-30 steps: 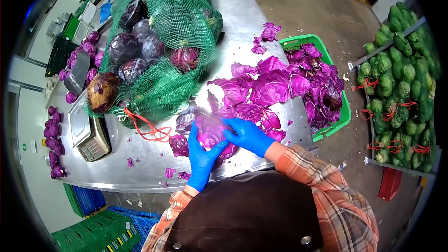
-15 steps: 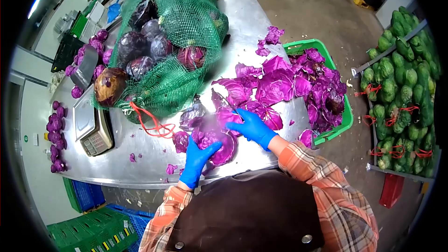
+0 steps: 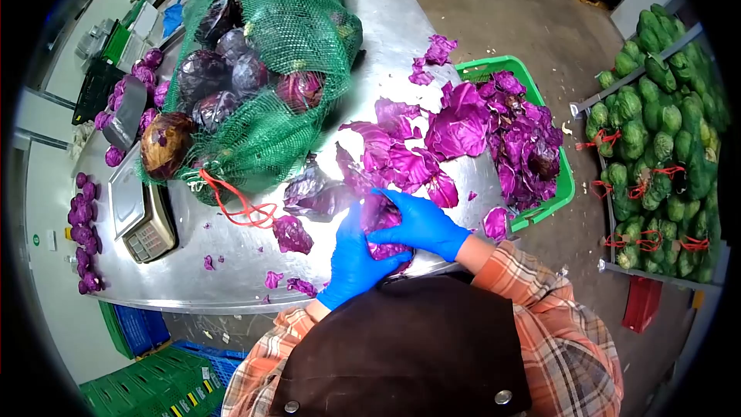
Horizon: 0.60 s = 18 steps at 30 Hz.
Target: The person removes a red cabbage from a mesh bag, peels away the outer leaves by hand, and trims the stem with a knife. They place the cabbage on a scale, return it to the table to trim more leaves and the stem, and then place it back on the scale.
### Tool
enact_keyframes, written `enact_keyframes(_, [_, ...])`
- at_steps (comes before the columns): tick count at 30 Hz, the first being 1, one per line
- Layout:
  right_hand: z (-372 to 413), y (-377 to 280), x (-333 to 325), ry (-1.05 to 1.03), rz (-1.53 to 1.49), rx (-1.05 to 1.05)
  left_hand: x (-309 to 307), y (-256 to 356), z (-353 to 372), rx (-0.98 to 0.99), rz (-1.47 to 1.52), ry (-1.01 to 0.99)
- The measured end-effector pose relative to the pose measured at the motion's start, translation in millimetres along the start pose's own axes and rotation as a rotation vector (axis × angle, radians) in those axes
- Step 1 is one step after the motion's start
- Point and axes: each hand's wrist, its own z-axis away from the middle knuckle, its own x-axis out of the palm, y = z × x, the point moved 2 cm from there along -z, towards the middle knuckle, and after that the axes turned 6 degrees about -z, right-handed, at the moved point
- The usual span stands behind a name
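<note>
Close to the table's front edge, a red cabbage (image 3: 384,220) sits between my two blue-gloved hands. My left hand (image 3: 356,261) cups it from the left and below, with the thumb across its front. From the right, my right hand (image 3: 426,224) grips its upper side, the thumb pressed on the surface. A blurred purple leaf (image 3: 356,174) stands just above the cabbage. Loose cabbage leaves (image 3: 397,158) lie beyond the hands, and a dark outer leaf (image 3: 312,191) is to the left.
A green mesh sack (image 3: 301,46) of red cabbages fills the back left of the metal table (image 3: 224,282). A scale (image 3: 143,216) stands at left. At right is a green crate (image 3: 567,177) heaped with leaves; beyond it, a rack holds green vegetables (image 3: 656,131) in netting.
The cabbage has come closer to my body and turned. My right hand has moved from above it onto its right side, and my left hand has shifted right.
</note>
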Motion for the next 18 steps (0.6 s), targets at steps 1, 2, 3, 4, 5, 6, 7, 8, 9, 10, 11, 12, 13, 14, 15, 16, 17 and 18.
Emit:
enact_keyframes(1, [3.3,0.3,-2.0,0.046,0.016,0.002,0.9,0.9,3.8,0.015,-0.060,-0.005])
enact_keyframes(2, [4.5,-3.3,-7.9,0.094,0.040,-0.004,1.8,1.8,3.7,0.038,-0.119,-0.002])
enact_keyframes(3, [6.5,-5.1,-12.2,0.143,0.064,-0.009,2.2,2.5,4.2,0.062,-0.178,0.001])
enact_keyframes(4, [1.0,14.9,-12.7,0.247,0.004,-0.087,3.2,-0.2,6.7,0.071,-0.192,0.001])
enact_keyframes(5, [-1.4,33.0,-17.2,0.257,0.131,-0.068,3.7,-2.1,6.0,0.088,-0.192,-0.006])
enact_keyframes(6, [-4.2,41.3,-19.0,0.289,0.134,-0.073,4.1,-4.1,5.4,0.103,-0.192,-0.010])
enact_keyframes(7, [-4.8,48.5,-19.2,0.319,0.135,-0.076,3.5,-6.9,6.5,0.115,-0.193,-0.016])
enact_keyframes(8, [-4.1,55.5,-21.0,0.361,0.094,-0.032,1.2,-13.5,7.9,0.079,-0.198,-0.124])
enact_keyframes(9, [-4.7,57.9,-25.4,0.405,0.056,0.010,-1.9,-19.1,9.0,0.080,-0.164,-0.138])
enact_keyframes(10, [-5.9,60.4,-31.8,0.448,0.018,0.049,-4.2,-24.5,11.1,0.081,-0.130,-0.148])
enact_keyframes(11, [-6.2,66.6,-41.0,0.473,-0.024,0.124,-6.1,-30.4,13.5,0.081,-0.096,-0.157])
enact_keyframes(12, [-4.4,75.3,-52.2,0.494,-0.070,0.200,-8.0,-36.4,16.7,0.079,0.016,-0.150])
enact_keyframes(13, [-2.0,78.5,-61.7,0.511,-0.116,0.280,-8.4,-41.4,20.6,0.065,0.075,-0.137])
enact_keyframes(14, [3.9,76.9,-73.6,0.530,-0.021,0.263,-8.7,-46.1,25.5,0.048,0.134,-0.127])
enact_keyframes(15, [12.8,58.9,-78.1,0.551,0.074,0.187,-9.7,-48.6,31.0,0.028,0.193,-0.117])
enact_keyframes(16, [22.0,41.0,-82.5,0.577,0.174,0.113,-11.9,-48.2,31.2,-0.004,0.263,-0.103])
enact_keyframes(17, [26.8,36.3,-78.4,0.626,0.288,0.064,-12.5,-50.6,27.9,-0.058,0.351,-0.095])
enact_keyframes(18, [27.2,40.0,-68.7,0.511,0.142,0.005,-12.1,-54.0,23.0,-0.107,0.440,-0.087])
